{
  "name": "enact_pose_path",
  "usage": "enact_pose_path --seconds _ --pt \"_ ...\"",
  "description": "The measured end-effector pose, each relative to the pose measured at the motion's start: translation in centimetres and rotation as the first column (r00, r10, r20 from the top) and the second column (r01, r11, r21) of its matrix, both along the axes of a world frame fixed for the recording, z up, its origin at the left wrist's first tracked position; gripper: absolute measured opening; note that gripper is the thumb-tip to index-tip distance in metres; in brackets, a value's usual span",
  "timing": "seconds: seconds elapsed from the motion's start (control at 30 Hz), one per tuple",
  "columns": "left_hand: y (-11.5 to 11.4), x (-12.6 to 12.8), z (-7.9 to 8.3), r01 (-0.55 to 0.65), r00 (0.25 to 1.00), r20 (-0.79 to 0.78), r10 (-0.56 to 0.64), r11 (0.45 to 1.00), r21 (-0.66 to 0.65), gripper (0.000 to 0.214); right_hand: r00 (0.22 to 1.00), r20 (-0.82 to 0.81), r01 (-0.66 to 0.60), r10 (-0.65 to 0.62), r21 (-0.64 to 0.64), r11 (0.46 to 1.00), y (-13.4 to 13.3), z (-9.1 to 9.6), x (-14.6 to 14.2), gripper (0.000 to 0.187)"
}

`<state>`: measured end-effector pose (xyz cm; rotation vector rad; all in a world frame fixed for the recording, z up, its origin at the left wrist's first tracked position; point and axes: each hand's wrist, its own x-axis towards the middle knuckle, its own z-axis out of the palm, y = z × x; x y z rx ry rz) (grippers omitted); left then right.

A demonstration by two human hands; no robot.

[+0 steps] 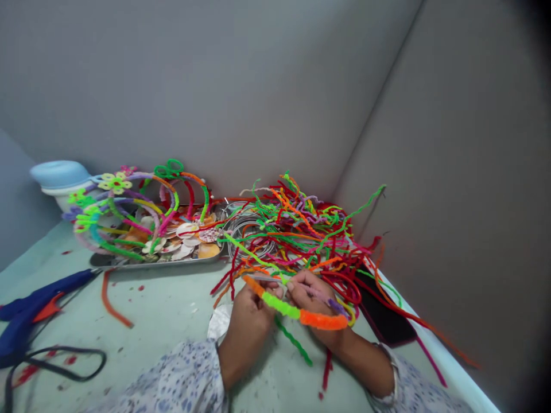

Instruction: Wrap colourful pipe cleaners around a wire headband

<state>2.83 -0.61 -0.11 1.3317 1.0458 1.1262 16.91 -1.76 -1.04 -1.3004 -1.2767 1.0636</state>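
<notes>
A headband (282,306) wrapped in orange, lime green and purple fuzzy pipe cleaner arches across both hands. My left hand (249,315) is closed around its orange end. With fingertips pinched together, my right hand (312,292) grips a lime green pipe cleaner (253,254) where it meets the band; its free end sticks up to the left. Exactly how the fingers hold the band is partly hidden. Just beyond the hands lies a tangled heap of many-coloured pipe cleaners (297,223). A dark green piece (295,342) lies below the hands.
Finished-looking headbands with flowers (115,183) stand in a metal tray (163,263) of round discs. Coiled wire (249,235) sits beside it. A blue glue gun (38,310) with a cord lies left. A dark phone (385,318) lies right. A blue-lidded container (60,178) stands behind.
</notes>
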Motion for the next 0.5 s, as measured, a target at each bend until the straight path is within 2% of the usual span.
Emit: enact_pose_path --seconds 0.13,0.37,0.5 --pt "0.08 -0.11 -0.14 -0.010 1.000 0.002 0.010 1.000 0.022 0.019 0.993 -0.110 -0.034 0.029 -0.043 0.998 0.05 0.53 -0.03 0.021" --pt "0.36 -0.26 0.17 0.073 0.997 -0.045 -0.070 0.995 0.074 0.014 0.983 -0.161 -0.099 0.083 -0.093 0.991 0.32 0.47 -0.04 0.018" --pt "0.51 -0.31 -0.02 0.027 0.994 -0.104 -0.018 0.996 0.087 0.016 0.980 -0.176 -0.104 0.091 -0.069 0.992 0.35 0.13 0.02 0.018"
